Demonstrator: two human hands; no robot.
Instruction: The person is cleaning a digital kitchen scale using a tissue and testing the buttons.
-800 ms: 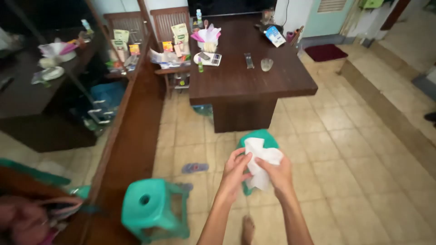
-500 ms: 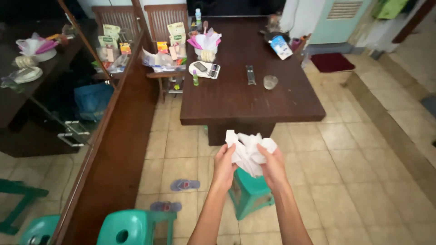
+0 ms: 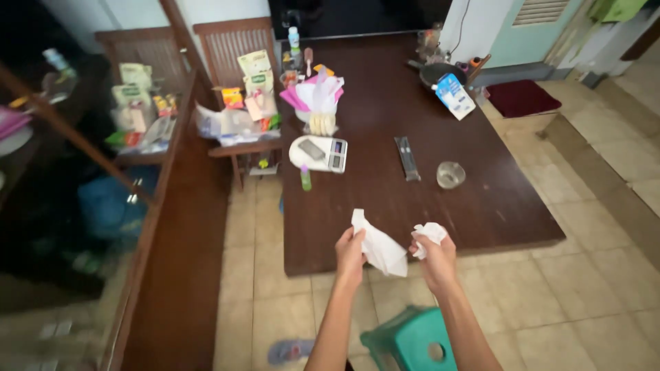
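Observation:
My left hand (image 3: 350, 253) grips one end of a white crumpled cloth (image 3: 380, 249) that hangs over the near edge of a dark wooden table (image 3: 426, 199). My right hand (image 3: 435, 257) is closed on the other bunched end of the cloth (image 3: 430, 232). Both hands are held apart just in front of the table's near edge.
On the table are a white kitchen scale (image 3: 318, 152), a small glass (image 3: 450, 174), a remote (image 3: 407, 158), a blue-white carton (image 3: 455, 95) and a bowl with pink tissue (image 3: 319, 103). A green plastic stool (image 3: 412, 339) stands below. A chair with packets (image 3: 237, 103) is at left.
I have moved closer to the table and the view has risen over it. My hands have drawn apart, spreading the cloth between them.

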